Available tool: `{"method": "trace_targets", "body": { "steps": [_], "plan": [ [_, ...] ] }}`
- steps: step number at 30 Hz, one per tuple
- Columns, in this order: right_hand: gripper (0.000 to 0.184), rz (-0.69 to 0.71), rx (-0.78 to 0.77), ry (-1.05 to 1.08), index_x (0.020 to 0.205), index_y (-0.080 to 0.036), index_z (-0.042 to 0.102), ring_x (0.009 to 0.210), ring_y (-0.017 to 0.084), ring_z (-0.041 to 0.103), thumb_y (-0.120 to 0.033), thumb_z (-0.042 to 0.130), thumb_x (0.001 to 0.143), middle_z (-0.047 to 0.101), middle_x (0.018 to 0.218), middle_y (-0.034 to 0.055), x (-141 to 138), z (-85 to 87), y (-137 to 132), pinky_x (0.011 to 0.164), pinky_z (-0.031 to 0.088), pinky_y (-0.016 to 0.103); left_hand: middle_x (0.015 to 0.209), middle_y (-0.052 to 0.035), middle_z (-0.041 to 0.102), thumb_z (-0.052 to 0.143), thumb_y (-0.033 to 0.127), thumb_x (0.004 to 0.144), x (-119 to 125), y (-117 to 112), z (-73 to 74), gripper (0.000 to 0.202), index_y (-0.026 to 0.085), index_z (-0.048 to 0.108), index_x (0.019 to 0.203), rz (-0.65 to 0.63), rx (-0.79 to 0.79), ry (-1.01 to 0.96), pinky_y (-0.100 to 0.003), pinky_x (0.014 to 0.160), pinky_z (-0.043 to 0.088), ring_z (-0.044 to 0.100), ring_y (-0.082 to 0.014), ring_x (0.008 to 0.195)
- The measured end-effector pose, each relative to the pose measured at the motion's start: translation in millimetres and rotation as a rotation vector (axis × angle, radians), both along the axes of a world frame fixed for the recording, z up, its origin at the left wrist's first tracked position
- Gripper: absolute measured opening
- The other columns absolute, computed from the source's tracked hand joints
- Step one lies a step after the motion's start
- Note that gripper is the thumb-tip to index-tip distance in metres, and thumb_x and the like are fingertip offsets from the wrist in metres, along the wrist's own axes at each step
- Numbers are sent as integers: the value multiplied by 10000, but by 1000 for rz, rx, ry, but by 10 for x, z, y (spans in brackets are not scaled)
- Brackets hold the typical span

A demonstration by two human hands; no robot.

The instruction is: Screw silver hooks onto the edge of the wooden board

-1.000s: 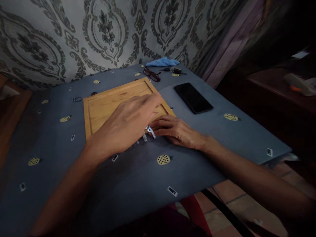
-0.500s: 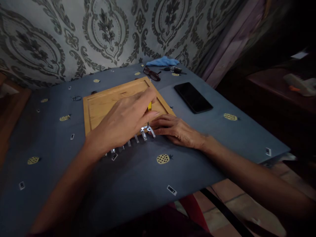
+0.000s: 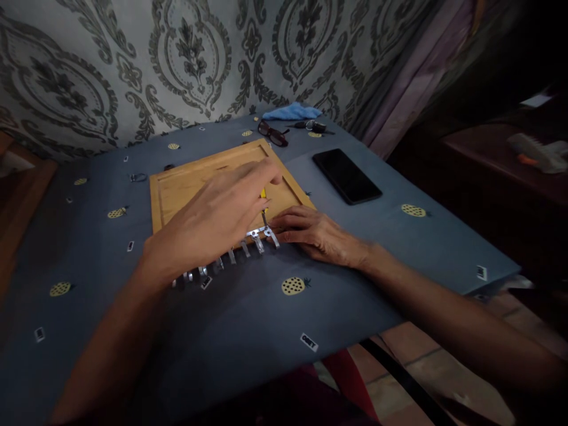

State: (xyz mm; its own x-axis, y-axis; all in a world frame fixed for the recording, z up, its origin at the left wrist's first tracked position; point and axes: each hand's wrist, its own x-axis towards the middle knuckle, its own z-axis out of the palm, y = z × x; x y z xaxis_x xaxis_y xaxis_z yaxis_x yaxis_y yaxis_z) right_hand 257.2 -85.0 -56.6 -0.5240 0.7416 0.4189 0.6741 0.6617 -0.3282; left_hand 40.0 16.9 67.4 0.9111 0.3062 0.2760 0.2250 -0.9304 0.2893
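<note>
My left hand is closed on a screwdriver with a yellow handle. Most of the handle is hidden by the fingers. Its thin shaft points down at the right end of a metal hook rail, which lies along the near edge of a framed wooden board. Several shiny hooks stick out from the rail toward me. My right hand rests at the board's near right corner, its fingertips closed around the rail's end beside the screwdriver tip.
A black phone lies right of the board. Behind it are glasses, keys and a blue cloth. A small ring-shaped item lies to the left. The patterned tablecloth reaches the table's near edge.
My left hand has shifted slightly left and turned, tilting the screwdriver handle left and showing more of its shaft. My right hand stays in place.
</note>
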Motion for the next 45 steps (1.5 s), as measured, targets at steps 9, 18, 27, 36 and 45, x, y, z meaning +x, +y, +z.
{"method": "trace_targets", "body": {
  "steps": [9,18,27,36,45],
  "plan": [
    [398,0,4,-16,1196,-189,682,1170,246,590,-23,450,919,691,1241,130,-4,5,-5,972,530,473,1106,-42,690,490,167,977,-37,-2,32,219,216,575,1173,48,55,3,-317,838,527,674,-202,982],
    [425,6,15,-10,1206,-202,676,1155,242,584,-13,448,901,687,1233,121,1,-12,2,968,526,466,1063,-37,687,488,145,973,20,-27,-22,210,191,572,1159,13,-12,20,-291,834,499,663,-194,1007],
    [402,6,27,0,1186,-196,683,1170,246,583,-23,440,916,690,1222,121,-4,-19,7,970,528,467,1135,-46,682,460,185,987,32,-30,-62,198,208,566,1153,7,-26,53,-296,788,503,667,-197,1001],
    [397,13,28,7,1173,-171,687,1200,246,580,-15,437,907,703,1204,128,-22,19,-1,1004,519,466,1046,-74,667,471,271,1023,120,-108,-100,168,187,582,1117,60,134,85,-322,754,502,669,-219,934],
    [402,6,11,-2,1176,-181,687,1160,242,592,-27,431,907,700,1209,125,-15,11,0,989,524,462,1138,-75,667,471,155,969,96,-103,-111,188,201,554,1131,43,31,41,-341,804,510,652,-227,1009]
  ]
}}
